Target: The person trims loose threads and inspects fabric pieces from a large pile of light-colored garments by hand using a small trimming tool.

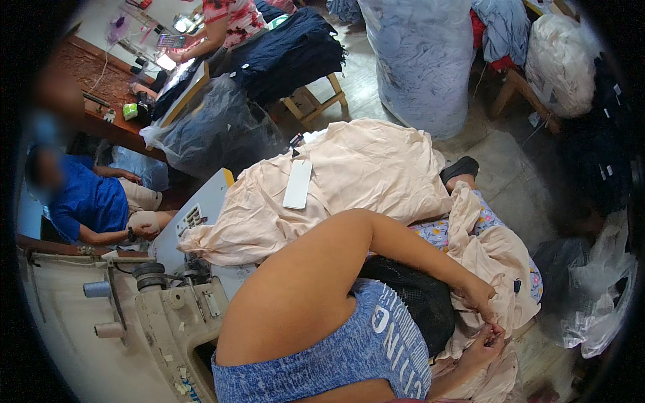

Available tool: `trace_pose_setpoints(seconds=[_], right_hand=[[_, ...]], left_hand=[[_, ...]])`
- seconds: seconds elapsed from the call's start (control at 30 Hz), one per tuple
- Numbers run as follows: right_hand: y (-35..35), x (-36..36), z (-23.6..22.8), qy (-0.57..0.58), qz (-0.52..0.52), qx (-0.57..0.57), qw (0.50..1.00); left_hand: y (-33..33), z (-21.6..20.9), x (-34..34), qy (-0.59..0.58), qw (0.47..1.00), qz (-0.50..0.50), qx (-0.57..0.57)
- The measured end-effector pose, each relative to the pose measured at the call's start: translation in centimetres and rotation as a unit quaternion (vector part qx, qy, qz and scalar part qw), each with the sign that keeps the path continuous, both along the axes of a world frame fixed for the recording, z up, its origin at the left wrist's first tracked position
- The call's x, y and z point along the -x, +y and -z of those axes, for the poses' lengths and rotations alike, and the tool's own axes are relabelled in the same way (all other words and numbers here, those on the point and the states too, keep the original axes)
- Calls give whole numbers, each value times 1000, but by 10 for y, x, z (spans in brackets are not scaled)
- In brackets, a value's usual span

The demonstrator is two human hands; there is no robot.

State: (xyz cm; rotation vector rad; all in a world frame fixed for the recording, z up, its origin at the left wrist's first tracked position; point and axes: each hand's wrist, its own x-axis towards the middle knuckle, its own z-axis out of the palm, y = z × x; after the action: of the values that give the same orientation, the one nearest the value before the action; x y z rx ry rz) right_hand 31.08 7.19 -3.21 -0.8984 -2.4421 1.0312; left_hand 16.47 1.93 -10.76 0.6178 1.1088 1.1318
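Observation:
Both my hands are together low on the right, over a cream cloth garment point(500, 258) draped across my lap. My left hand point(478, 297) reaches down from above with its fingers pinched on the cloth. Just below it, my right hand point(485, 346) has thumb and fingers closed at the same spot. Any small thing between the fingertips is too small to make out. A small dark label point(517, 286) shows on the garment beside my left hand. Under the cloth lies a floral fabric point(430, 235), next to a black mesh chair back point(416, 295).
More cream garments point(363, 168) cover the machine table, with a white flat rectangular object point(297, 183) on top. A sewing machine point(178, 309) and thread spools point(97, 289) are at left. A person in blue point(87, 195) sits beyond. Clear plastic bags point(591, 295) lie at right.

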Motion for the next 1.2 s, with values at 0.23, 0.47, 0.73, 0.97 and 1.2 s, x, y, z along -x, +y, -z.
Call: trace_pose_setpoints(seconds=[0.23,0.47,0.73,0.97,1.2], right_hand=[[1,-2,5,-14,8,17,1000],[-8,0,2,-39,27,-38,998],[-13,3,-6,-61,26,-79,995],[-14,-3,5,7,22,-102,995],[-21,-7,0,-10,33,-86,996]], left_hand=[[-4,-6,-5,-73,987,-28,-143],[-7,-7,-5,114,984,-37,-132],[-7,-5,-4,171,974,-50,-139],[-7,-14,0,221,973,-7,-58],[-11,-8,-13,69,983,-50,-160]])
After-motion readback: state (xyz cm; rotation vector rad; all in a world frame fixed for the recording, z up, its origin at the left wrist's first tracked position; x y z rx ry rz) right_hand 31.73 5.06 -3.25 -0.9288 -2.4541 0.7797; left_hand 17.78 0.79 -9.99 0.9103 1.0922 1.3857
